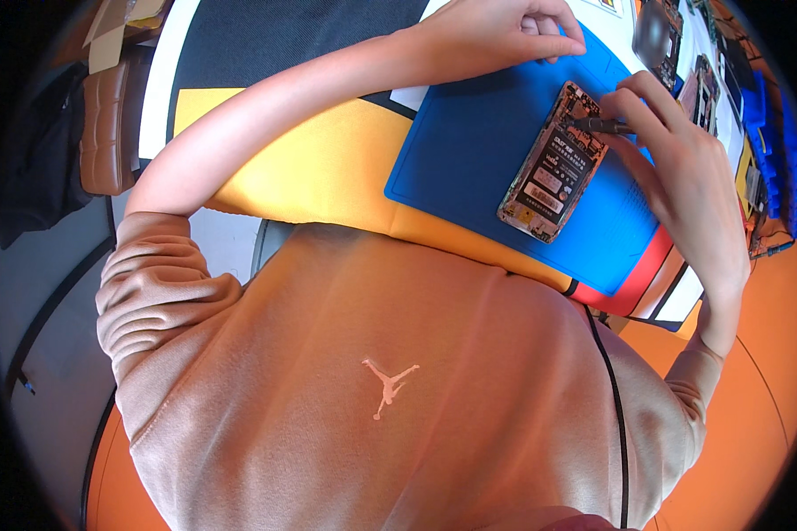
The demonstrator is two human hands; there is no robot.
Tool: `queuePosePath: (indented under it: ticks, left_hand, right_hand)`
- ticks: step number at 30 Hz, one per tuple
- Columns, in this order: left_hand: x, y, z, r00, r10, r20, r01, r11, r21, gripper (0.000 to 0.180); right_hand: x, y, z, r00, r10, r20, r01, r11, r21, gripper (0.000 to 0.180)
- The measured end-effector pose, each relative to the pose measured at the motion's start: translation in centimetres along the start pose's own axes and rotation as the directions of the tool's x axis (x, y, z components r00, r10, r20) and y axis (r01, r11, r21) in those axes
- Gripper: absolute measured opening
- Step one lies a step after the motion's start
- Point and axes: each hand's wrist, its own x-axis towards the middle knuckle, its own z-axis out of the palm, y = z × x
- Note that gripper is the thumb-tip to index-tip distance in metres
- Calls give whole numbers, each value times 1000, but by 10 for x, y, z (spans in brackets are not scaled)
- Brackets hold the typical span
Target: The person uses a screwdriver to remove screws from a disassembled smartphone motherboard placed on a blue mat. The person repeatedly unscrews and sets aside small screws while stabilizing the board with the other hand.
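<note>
We look down past our brown sweatshirt (310,301) at a blue mat (460,146) on a multicoloured cloth (301,159). On the mat's right half lies a phone (549,173), its back off, circuitry and black battery exposed, tilted with its top toward the upper right. Our right hand (686,181) pinches a dark slim tool (606,126) between thumb and fingers, its tip at the phone's upper part. Our left hand (496,35) is above the phone, fingers curled; we cannot tell whether they hold anything.
</note>
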Motion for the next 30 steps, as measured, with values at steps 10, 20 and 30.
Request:
queuePosePath:
  ticks: [10, 20, 30]
  left_hand:
    - [0, -1, 0, 1000, 11, 2, -11, 1000, 27, 12]
    - [-1, 0, 2, 1000, 12, -3, -11, 997, 76, 11]
    - [0, -2, 1, 996, 89, -8, -86, 977, 194, 12]
  right_hand:
    - [3, -7, -1, 995, 75, 63, -72, 996, -53, 23]
    - [0, -9, 5, 998, 65, -12, -65, 996, -65, 17]
    - [0, -9, 6, 998, 22, -61, -26, 998, -61, 16]
